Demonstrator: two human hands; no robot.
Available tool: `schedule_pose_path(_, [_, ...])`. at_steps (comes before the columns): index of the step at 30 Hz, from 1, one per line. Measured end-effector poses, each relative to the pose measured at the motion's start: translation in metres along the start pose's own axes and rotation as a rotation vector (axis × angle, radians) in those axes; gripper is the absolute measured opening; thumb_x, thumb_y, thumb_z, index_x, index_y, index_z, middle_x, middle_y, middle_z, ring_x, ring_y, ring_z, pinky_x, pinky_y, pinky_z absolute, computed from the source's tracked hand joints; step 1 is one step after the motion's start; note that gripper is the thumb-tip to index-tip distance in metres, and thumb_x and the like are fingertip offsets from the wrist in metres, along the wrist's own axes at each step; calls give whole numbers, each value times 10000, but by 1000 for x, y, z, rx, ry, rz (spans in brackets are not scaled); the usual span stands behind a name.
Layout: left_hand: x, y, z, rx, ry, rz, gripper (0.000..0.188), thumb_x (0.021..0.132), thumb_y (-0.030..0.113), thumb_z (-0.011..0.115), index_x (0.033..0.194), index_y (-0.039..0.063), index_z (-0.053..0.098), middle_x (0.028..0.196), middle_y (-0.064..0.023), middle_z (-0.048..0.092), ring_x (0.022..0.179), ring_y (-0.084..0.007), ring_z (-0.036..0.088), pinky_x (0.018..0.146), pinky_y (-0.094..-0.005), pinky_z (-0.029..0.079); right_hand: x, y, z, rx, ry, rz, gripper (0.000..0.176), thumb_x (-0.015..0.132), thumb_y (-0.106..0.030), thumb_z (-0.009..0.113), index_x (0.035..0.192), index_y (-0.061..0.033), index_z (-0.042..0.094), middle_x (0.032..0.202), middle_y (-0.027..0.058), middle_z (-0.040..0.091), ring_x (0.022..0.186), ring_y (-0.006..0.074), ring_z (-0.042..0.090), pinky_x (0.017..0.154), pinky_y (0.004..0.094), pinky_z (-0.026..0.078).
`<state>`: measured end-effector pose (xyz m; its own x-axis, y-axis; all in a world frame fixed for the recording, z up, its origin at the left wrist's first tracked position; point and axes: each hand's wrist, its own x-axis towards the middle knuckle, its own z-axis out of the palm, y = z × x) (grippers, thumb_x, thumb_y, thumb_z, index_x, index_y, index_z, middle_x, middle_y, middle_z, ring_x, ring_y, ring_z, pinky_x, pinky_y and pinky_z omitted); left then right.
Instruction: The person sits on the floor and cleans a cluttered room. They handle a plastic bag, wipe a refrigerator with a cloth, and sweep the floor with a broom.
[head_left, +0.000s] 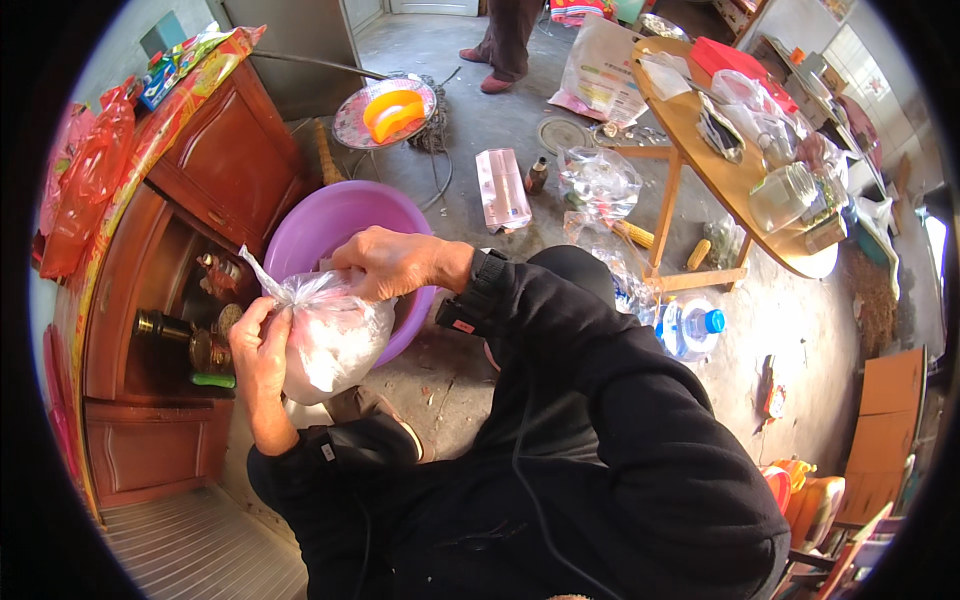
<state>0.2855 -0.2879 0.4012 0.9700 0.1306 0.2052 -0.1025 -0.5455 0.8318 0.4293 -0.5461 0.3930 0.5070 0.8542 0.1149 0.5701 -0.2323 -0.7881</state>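
Note:
A full, clear plastic bag (337, 345) with whitish contents is gathered into a twisted neck. My left hand (261, 352) pinches that neck between thumb and fingers, and the loose tail of the bag sticks up beyond it. Across the top of the bag lies my right hand (390, 262), its fingers curled; what is between them is hidden. Behind and partly beneath the bag stands a purple plastic basin (322, 217) on the floor. The bag hides much of the basin's near side.
At the left stands a wooden cabinet (225, 154) with an open shelf of bottles. Beyond the basin, a round stool (349, 124) holds an orange bowl (394, 114). A pink box (502, 189), a dark bottle (537, 176) and a folding table (697, 142) stand rightward. Another person's legs (510, 37) are at the back.

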Motion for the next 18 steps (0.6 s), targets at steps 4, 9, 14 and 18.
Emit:
schedule_pose_path(4, [5, -18, 12, -192, 131, -32, 287, 1059, 157, 734, 1261, -47, 735, 1083, -29, 734, 989, -96, 635, 903, -257, 512, -1, 10, -7, -31, 127, 30, 307, 778, -251, 856, 979, -25, 800, 916, 205, 782, 906, 389, 776, 823, 474, 600])
schedule_pose_path(9, [12, -37, 8, -290, 288, -237, 401, 1082, 303, 748, 1352, 9, 727, 1192, -77, 730, 1080, -158, 686, 938, -314, 548, -13, 18, -37, -157, 420, 106, 200, 838, -216, 780, 973, -73, 812, 951, 226, 779, 943, 434, 762, 864, 474, 612])
schedule_pose_path(14, [14, -39, 13, -245, 264, -171, 305, 1056, 257, 776, 1249, 23, 744, 1042, -2, 708, 946, -105, 654, 853, -290, 537, -28, 18, -72, -150, 679, 254, 220, 850, -239, 773, 967, -55, 800, 970, 242, 772, 958, 460, 753, 888, 504, 610])
schedule_pose_path(18, [16, -35, 18, -189, 213, -171, 278, 1052, 242, 770, 1226, 26, 748, 1033, -3, 716, 940, -109, 664, 832, -294, 545, -73, 18, -111, -240, 863, 170, 177, 882, -193, 751, 961, -36, 770, 904, 278, 738, 881, 472, 749, 804, 491, 606])
